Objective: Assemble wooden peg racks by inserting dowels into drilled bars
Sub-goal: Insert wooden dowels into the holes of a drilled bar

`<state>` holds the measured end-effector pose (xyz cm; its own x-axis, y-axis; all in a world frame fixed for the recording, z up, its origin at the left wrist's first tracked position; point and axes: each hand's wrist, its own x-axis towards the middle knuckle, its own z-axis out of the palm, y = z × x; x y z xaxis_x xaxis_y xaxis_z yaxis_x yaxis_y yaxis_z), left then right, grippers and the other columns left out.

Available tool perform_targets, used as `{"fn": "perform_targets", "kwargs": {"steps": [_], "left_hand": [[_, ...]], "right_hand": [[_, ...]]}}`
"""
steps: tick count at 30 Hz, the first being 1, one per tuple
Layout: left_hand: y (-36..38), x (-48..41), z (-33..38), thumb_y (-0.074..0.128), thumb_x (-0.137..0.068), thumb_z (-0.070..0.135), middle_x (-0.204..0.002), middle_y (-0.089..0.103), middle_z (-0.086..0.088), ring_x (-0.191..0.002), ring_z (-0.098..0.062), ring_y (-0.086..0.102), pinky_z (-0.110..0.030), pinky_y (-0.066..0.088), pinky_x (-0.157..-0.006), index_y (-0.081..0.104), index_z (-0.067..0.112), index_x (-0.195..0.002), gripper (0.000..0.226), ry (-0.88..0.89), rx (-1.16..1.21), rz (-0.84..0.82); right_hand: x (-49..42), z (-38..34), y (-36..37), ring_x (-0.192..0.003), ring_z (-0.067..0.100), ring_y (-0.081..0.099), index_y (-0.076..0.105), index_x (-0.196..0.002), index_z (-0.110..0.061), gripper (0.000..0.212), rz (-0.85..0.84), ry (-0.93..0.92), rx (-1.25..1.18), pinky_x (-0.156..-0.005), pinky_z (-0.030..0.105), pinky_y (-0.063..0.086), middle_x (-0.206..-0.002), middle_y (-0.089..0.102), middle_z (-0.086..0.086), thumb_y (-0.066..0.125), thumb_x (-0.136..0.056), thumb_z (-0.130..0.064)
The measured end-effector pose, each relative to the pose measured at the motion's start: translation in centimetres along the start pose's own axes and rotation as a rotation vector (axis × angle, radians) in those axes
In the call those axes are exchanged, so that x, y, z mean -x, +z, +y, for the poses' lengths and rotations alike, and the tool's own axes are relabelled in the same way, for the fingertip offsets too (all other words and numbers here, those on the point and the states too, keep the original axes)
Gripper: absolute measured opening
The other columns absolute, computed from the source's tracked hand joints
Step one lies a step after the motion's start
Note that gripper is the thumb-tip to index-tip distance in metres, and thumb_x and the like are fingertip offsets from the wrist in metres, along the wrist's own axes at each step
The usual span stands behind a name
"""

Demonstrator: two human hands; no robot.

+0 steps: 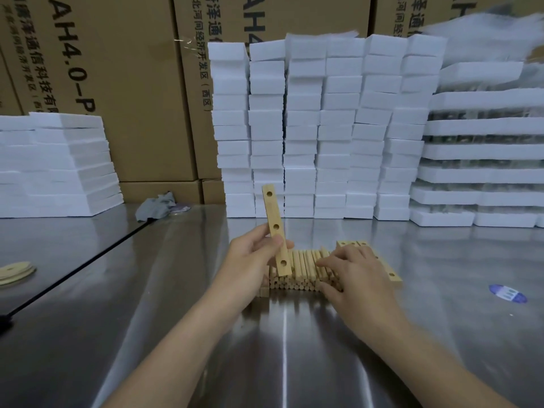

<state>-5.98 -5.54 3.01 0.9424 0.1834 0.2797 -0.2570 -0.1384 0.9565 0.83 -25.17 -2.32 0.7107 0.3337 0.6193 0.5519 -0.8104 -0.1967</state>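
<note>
Left hand [253, 254] pinches a drilled bar [276, 231] near its lower end and holds it almost upright, long axis 12-to-6 with the top tipped slightly toward 11; 3 holes face the camera. The dowels [300, 269] lie just to its 3 o'clock, stacked with their axes also 12-to-6 and cut ends toward the person. Right hand [356, 275] rests on top of that stack, fingers spread; cannot tell whether it has 1 pinched yet. It is plainly the nearer hand for fetching a dowel. More bars [393, 276] lie at its 3 o'clock. The surface is a steel table [191, 334], reflective. White foam blocks [323, 128] and cardboard boxes [117, 83] stand at 12.
</note>
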Motion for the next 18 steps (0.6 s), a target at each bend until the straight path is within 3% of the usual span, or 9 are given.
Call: {"fn": "perform_targets", "kwargs": {"steps": [2,5,11,15,18], "left_hand": [[0.0,0.0,0.0,0.052,-0.113,0.022,-0.091,0.081,0.006,-0.068,-0.001,0.070,-0.013,0.045,-0.048,0.074,0.028,-0.115,0.022,-0.011,0.062,0.009],[0.2,-0.1,-0.5,0.053,-0.112,0.023,-0.085,0.078,0.002,-0.072,-0.008,0.069,-0.017,0.050,-0.057,0.075,0.024,-0.113,0.022,-0.012,0.101,0.014],[0.8,-0.1,-0.9,0.045,-0.109,0.010,-0.079,0.073,-0.003,-0.072,-0.022,0.073,-0.032,0.058,-0.061,0.072,0.011,-0.113,0.027,-0.064,0.214,0.004],[1.2,0.0,-1.2,0.054,-0.090,0.005,-0.075,0.060,-0.006,-0.057,-0.016,0.053,-0.032,0.050,-0.055,0.066,0.006,-0.101,0.016,-0.106,0.297,0.041],[1.3,0.0,-1.8,0.067,-0.093,0.011,-0.075,0.052,-0.002,-0.060,-0.013,0.049,-0.029,0.045,-0.056,0.068,0.009,-0.099,0.007,-0.109,0.245,0.074]], "right_hand": [[0.0,0.0,0.1,-0.113,0.014,0.049,0.076,-0.121,-0.036,0.037,0.007,-0.009,-0.007,-0.090,0.027,0.036,-0.110,0.060,-0.015,0.084,-0.085,-0.038],[-0.1,-0.3,0.1,-0.107,0.014,0.050,0.078,-0.113,-0.040,0.031,0.020,-0.026,0.012,-0.085,0.030,0.037,-0.106,0.061,-0.017,0.086,-0.083,-0.038],[-0.4,-1.3,-0.7,-0.100,0.020,0.058,0.078,-0.110,-0.030,0.013,0.136,-0.028,-0.025,-0.085,0.035,0.041,-0.099,0.068,-0.011,0.072,-0.098,-0.030],[-0.5,-2.1,-1.9,-0.095,0.005,0.065,0.071,-0.109,-0.038,0.012,0.372,0.171,-0.499,-0.081,0.030,0.050,-0.096,0.072,-0.020,0.062,-0.103,-0.033],[-0.2,-2.8,-2.5,-0.086,0.008,0.070,0.069,-0.103,-0.042,0.014,0.421,0.285,-0.842,-0.069,0.024,0.055,-0.094,0.074,-0.014,0.059,-0.102,-0.033]]}}
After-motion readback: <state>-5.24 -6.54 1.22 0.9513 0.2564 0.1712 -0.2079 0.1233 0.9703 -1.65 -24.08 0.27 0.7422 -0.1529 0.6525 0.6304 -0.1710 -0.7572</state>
